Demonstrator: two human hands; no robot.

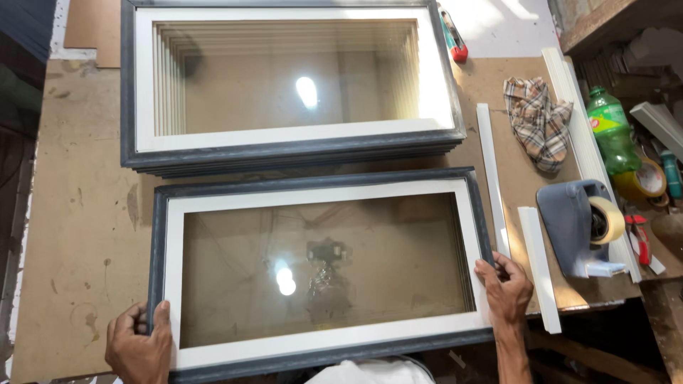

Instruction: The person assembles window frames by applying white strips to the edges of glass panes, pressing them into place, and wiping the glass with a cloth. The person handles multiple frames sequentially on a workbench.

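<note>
1. Gripping glazed picture frame [320, 274] at both short ends: left hand [139, 345], right hand [506, 288].
2. I see it flat on workbench [78, 213], just beside frame stack [292, 85].
3. Risk: near edge overhangs; slip cracks glass.

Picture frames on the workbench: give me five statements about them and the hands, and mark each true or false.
1. Both hands grip the near frame. True: the left hand holds its left edge and the right hand its right edge.
2. The stack of frames lies beyond the near frame. True.
3. The checked cloth lies on the stack. False: it lies on the bench to the stack's right.
4. The tape dispenser sits left of the near frame. False: it sits to the right.
5. The green bottle stands upright. False: it lies on its side.
</note>
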